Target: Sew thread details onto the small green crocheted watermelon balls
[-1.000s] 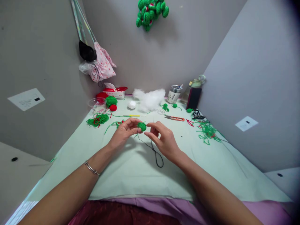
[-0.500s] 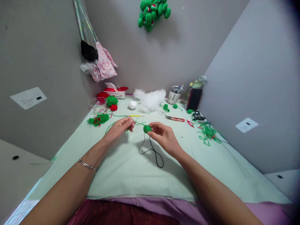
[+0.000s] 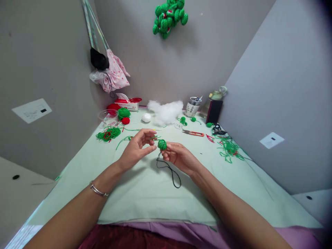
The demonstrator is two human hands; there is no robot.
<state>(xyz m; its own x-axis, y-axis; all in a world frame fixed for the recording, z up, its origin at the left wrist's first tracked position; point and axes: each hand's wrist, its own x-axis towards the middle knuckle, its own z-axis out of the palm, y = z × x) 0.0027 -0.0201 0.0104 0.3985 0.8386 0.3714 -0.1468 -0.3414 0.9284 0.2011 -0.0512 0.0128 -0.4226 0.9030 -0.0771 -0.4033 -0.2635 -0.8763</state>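
A small green crocheted ball [image 3: 162, 144] is pinched at its right side by the fingertips of my right hand [image 3: 180, 157], above the table. Black cord [image 3: 172, 169] hangs from the ball in a loop, wound partly over it. Just left of the ball, my left hand [image 3: 138, 147] has its thumb and fingers apart, beside the loose end of green yarn that sticks out from the ball. Whether the fingers touch that yarn is hard to make out.
Behind my hands lie white stuffing [image 3: 166, 112], a white ball [image 3: 146, 118] and orange-handled snips [image 3: 193, 133]. Green yarn scraps [image 3: 229, 147] are at the right, a green tangle [image 3: 109, 133] at the left. A can [image 3: 192, 108] stands near the wall.
My left hand has opened from a pinch and moved closer to the ball. My right hand has turned and lowered slightly, and the ball has rotated with its cord.
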